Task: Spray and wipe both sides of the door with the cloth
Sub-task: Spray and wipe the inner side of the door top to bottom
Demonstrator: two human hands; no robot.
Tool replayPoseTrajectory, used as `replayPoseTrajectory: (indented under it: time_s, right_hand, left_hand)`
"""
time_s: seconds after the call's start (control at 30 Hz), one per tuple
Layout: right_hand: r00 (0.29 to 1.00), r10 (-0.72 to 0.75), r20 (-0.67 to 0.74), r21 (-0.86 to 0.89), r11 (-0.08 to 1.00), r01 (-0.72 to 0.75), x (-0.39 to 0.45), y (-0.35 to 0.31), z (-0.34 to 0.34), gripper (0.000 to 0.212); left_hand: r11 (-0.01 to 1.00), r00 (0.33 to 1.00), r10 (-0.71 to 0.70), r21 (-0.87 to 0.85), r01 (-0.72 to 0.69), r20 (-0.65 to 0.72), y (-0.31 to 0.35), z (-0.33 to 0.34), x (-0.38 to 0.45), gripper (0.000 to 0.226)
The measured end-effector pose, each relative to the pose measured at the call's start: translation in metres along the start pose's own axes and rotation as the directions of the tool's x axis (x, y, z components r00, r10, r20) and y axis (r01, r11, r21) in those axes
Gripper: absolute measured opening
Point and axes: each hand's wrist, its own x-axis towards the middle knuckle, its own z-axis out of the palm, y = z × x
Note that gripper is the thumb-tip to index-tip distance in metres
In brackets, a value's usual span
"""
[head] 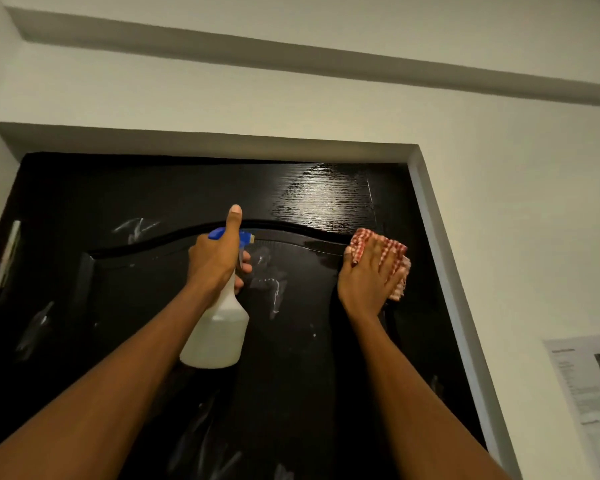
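Note:
The black door (125, 327) fills the lower middle of the view, with white smears on its arched panel and a wet shine near its top right. My left hand (215, 258) grips a translucent spray bottle (219, 334) by the neck, fingers on the trigger and thumb raised past the blue nozzle head (246, 236). The nozzle points at the door. My right hand (368, 271) presses a red-and-white checked cloth (394, 256) flat against the upper right of the door, fingers straight.
A white wall and door recess (440, 237) frame the door on the top and right. A printed paper sheet (586, 386) hangs on the wall at the right. A ceiling ledge (291, 50) runs across above.

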Motion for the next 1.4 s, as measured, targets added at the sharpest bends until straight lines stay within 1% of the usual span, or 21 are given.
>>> replayPoseTrajectory:
  time_s: [0.03, 0.07, 0.1, 0.13, 0.2, 0.23, 0.27, 0.3, 0.37, 0.43, 0.57, 0.63, 0.73, 0.83, 0.93, 1.0, 1.13, 1.23, 1.3, 1.4]
  right_hand:
    - [1.0, 0.004, 0.008, 0.02, 1.0, -0.004, 0.0, -0.013, 0.002, 0.07]
    - [0.999, -0.038, 0.021, 0.035, 0.999, 0.037, 0.001, -0.023, 0.005, 0.07]
    - [0.992, -0.123, 0.036, 0.048, 0.991, 0.121, 0.0, -0.033, 0.008, 0.068]
    - [0.971, -0.231, 0.056, 0.054, 0.972, 0.228, 0.0, -0.041, 0.01, 0.067]
    - [0.899, -0.427, 0.1, 0.012, 0.904, 0.428, -0.002, -0.051, 0.015, 0.068]
    - [0.872, -0.477, 0.113, -0.024, 0.876, 0.482, -0.002, -0.054, 0.018, 0.071]
    - [0.863, -0.494, 0.11, -0.048, 0.864, 0.501, -0.003, -0.058, 0.022, 0.073]
    - [0.868, -0.487, 0.098, -0.057, 0.868, 0.493, -0.004, -0.059, 0.025, 0.075]
    - [0.886, -0.457, 0.077, -0.055, 0.886, 0.461, -0.005, -0.061, 0.028, 0.076]
    - [0.9, -0.426, 0.091, -0.064, 0.9, 0.432, -0.006, -0.064, 0.029, 0.074]
    - [0.925, -0.368, 0.089, -0.036, 0.927, 0.372, -0.013, -0.077, 0.033, 0.074]
    - [0.94, -0.333, 0.072, -0.026, 0.942, 0.336, -0.017, -0.084, 0.038, 0.07]
    - [0.949, -0.309, 0.055, -0.003, 0.951, 0.31, -0.02, -0.098, 0.043, 0.069]
    - [0.956, -0.288, 0.056, 0.019, 0.958, 0.287, -0.018, -0.115, 0.047, 0.069]
    - [0.955, -0.291, 0.051, 0.005, 0.957, 0.291, -0.016, -0.127, 0.052, 0.072]
    - [0.953, -0.299, 0.051, 0.004, 0.954, 0.299, -0.014, -0.131, 0.054, 0.075]
    - [0.951, -0.297, 0.083, 0.005, 0.955, 0.297, -0.011, -0.13, 0.055, 0.076]
    - [0.946, -0.315, 0.073, 0.002, 0.949, 0.316, -0.004, -0.137, 0.053, 0.075]
    - [0.942, -0.33, 0.068, 0.006, 0.944, 0.33, 0.008, -0.154, 0.053, 0.07]
    - [0.933, -0.35, 0.084, 0.018, 0.937, 0.35, 0.024, -0.198, 0.055, 0.068]
  left_hand:
    - [1.0, 1.0, 0.004, 0.003, -0.004, -0.001, -0.002, -0.007, 0.004, 0.064]
    - [1.0, 1.0, 0.009, 0.002, -0.009, 0.0, -0.004, -0.013, 0.007, 0.065]
    - [1.0, 1.0, 0.012, -0.004, -0.012, -0.001, -0.005, -0.021, 0.011, 0.067]
    - [1.0, 1.0, 0.016, -0.013, -0.016, -0.005, -0.007, -0.027, 0.015, 0.068]
    - [1.0, 0.999, 0.015, -0.024, -0.016, -0.029, -0.009, -0.039, 0.024, 0.072]
    - [1.0, 0.999, 0.012, -0.008, -0.012, -0.053, -0.011, -0.044, 0.028, 0.075]
    - [1.0, 0.997, 0.008, 0.012, -0.007, -0.08, -0.012, -0.051, 0.033, 0.077]
    - [1.0, 0.995, -0.001, 0.014, 0.002, -0.102, -0.012, -0.057, 0.038, 0.078]
    - [0.998, 0.992, -0.031, -0.064, 0.024, -0.12, -0.013, -0.068, 0.046, 0.075]
    - [0.992, 0.991, -0.035, -0.127, 0.019, -0.128, -0.012, -0.078, 0.052, 0.071]
    - [0.993, 0.99, -0.043, -0.117, 0.027, -0.134, -0.01, -0.091, 0.061, 0.072]
    - [0.993, 0.987, -0.056, -0.111, 0.039, -0.152, -0.009, -0.093, 0.062, 0.073]
    - [0.992, 0.98, -0.008, -0.121, -0.017, -0.2, -0.008, -0.099, 0.068, 0.068]
    - [0.992, 0.977, 0.053, -0.101, -0.076, -0.208, -0.006, -0.105, 0.075, 0.064]
    - [0.986, 0.976, 0.033, -0.151, -0.066, -0.214, 0.005, -0.108, 0.086, 0.071]
    - [0.989, 0.977, 0.009, -0.142, -0.04, -0.213, 0.013, -0.109, 0.093, 0.074]
    - [0.992, 0.982, 0.019, -0.118, -0.042, -0.185, 0.012, -0.113, 0.102, 0.074]
    - [0.992, 0.979, 0.04, -0.11, -0.064, -0.202, 0.007, -0.119, 0.103, 0.071]
    - [0.993, 0.975, 0.061, -0.088, -0.081, -0.215, 0.007, -0.127, 0.104, 0.07]
    - [0.992, 0.97, 0.085, -0.072, -0.104, -0.226, 0.006, -0.145, 0.102, 0.071]
